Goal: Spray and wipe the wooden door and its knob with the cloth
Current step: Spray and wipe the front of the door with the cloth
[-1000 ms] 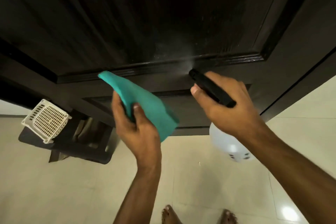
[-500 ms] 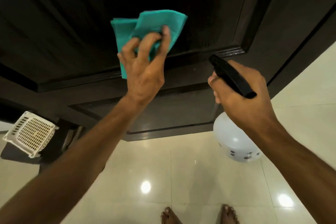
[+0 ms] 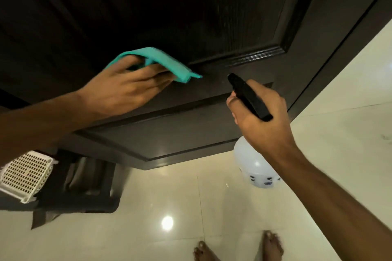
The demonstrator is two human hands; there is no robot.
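The dark wooden door [image 3: 212, 17] fills the upper part of the head view, with raised panel mouldings. My left hand [image 3: 125, 89] presses a teal cloth [image 3: 163, 60] flat against the door at the moulding under the large panel, fingers stretched over it. My right hand [image 3: 261, 118] grips the black trigger head [image 3: 248, 96] of a white spray bottle [image 3: 252, 167], which hangs below the hand, nozzle pointed at the door. No spray mist shows. The door knob is out of view.
A white perforated plastic basket [image 3: 25, 176] sits on a dark low stand [image 3: 80, 193] at the lower left beside the door. Glossy cream floor tiles [image 3: 212, 207] spread below. My bare feet [image 3: 239, 248] stand at the bottom edge.
The spraying stopped. My left hand raised the cloth onto the panel, then swept it down and right to the moulding. My right hand stayed put with the bottle.
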